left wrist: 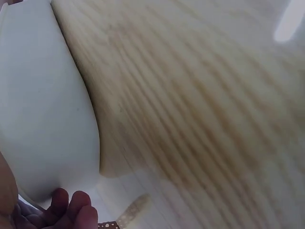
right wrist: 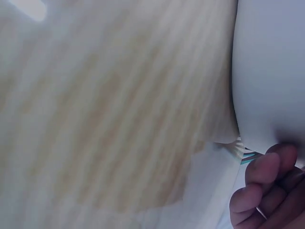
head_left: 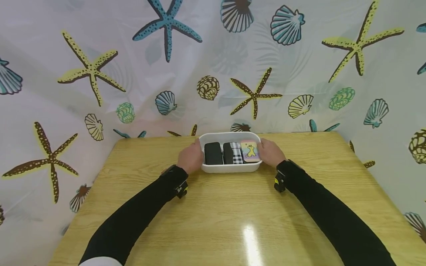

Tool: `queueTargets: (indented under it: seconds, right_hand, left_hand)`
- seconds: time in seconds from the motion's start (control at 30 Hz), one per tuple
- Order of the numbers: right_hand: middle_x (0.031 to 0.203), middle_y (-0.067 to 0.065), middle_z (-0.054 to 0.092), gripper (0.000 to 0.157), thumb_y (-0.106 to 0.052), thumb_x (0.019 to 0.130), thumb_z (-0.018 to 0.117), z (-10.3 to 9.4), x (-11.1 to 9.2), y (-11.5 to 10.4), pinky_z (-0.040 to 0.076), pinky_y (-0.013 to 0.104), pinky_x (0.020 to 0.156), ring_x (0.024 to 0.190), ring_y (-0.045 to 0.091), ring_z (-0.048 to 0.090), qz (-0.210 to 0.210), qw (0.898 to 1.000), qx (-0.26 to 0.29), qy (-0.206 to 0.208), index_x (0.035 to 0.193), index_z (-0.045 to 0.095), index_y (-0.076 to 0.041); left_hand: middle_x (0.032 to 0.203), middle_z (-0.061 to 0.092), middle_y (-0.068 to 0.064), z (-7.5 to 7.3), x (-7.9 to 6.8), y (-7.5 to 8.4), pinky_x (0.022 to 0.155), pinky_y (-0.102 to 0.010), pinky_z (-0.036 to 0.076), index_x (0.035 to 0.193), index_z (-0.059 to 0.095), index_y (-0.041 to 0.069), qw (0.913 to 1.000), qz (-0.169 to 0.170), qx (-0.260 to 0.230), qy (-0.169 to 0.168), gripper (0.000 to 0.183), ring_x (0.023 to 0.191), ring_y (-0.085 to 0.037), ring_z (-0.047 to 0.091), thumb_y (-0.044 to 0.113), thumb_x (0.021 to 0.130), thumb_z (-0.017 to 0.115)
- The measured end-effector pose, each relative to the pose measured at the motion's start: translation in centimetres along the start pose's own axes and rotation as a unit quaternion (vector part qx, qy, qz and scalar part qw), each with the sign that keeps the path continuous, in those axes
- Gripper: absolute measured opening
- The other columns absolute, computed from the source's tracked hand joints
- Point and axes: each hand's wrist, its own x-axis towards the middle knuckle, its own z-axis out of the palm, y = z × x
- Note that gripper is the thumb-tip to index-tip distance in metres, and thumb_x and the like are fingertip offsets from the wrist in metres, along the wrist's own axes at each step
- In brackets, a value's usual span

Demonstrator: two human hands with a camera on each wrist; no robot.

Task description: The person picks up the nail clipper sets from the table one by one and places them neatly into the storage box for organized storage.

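A white plastic storage bin is at the table's far side, gripped at both ends. My left hand holds its left end, and my right hand holds the right end. Inside, side by side, are three small rounded rectangular items: a plain black one, a black one with a black-and-white checked part, and a pastel one with a yellow giraffe. In the left wrist view, curled fingertips meet the bin's wall low down. Likewise, the right wrist view has fingers bent against the bin.
The light wooden table has a bright glare spot near its front. Behind it and along both sides hangs a white curtain printed with starfish and shells, close to the table's back edge. Black sleeves with wrist-worn cameras cover both arms.
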Motion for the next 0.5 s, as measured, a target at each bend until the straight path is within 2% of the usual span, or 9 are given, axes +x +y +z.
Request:
queueTargets:
  seconds: [0.17, 0.27, 0.4, 0.5]
  right_hand:
    - [0.106, 0.021, 0.064, 0.05, -0.025, 0.108, 0.027, -0.5, 0.9, 0.2, 0.047, 0.048, 0.086, 0.09, 0.031, 0.059, -0.019, 0.999, -0.024, 0.012, 0.132, 0.055, 0.007]
    - [0.104, 0.022, 0.062, 0.049, -0.024, 0.107, 0.026, -1.2, 1.5, 0.4, 0.046, 0.048, 0.084, 0.089, 0.032, 0.058, -0.014, 0.999, -0.031, 0.009, 0.129, 0.055, 0.008]
    - [0.099, 0.02, 0.059, 0.046, -0.024, 0.106, 0.025, -1.6, 2.4, 1.0, 0.044, 0.046, 0.08, 0.086, 0.032, 0.056, -0.007, 0.999, -0.044, 0.01, 0.119, 0.057, 0.006]
    - [0.105, 0.021, 0.061, 0.049, -0.03, 0.106, 0.024, -2.1, 2.5, 1.3, 0.045, 0.049, 0.084, 0.093, 0.036, 0.058, 0.004, 0.999, -0.051, 0.004, 0.121, 0.057, 0.003]
  left_hand:
    - [0.105, 0.071, -0.018, 0.0, 1.2, 0.7, 0.069, -0.044, 0.056, 0.146, 0.039, -0.005, 0.9999, -0.014, -0.005, 0.009, 0.048, 0.081, -0.03, 0.071, 0.016, 0.104, 0.048]
    - [0.095, 0.072, -0.015, 0.0, 2.5, 1.1, 0.062, -0.042, 0.054, 0.148, 0.038, -0.003, 0.9998, -0.02, 0.001, 0.007, 0.049, 0.073, -0.028, 0.069, 0.017, 0.104, 0.048]
    - [0.097, 0.072, -0.014, -0.1, 4.0, 1.5, 0.065, -0.041, 0.055, 0.147, 0.042, 0.0, 0.9995, -0.029, 0.002, 0.009, 0.047, 0.077, -0.026, 0.07, 0.018, 0.104, 0.049]
    - [0.11, 0.071, -0.016, -0.1, 4.7, 1.1, 0.073, -0.044, 0.057, 0.147, 0.043, 0.002, 0.9995, -0.026, -0.005, 0.017, 0.05, 0.09, -0.03, 0.07, 0.025, 0.104, 0.049]
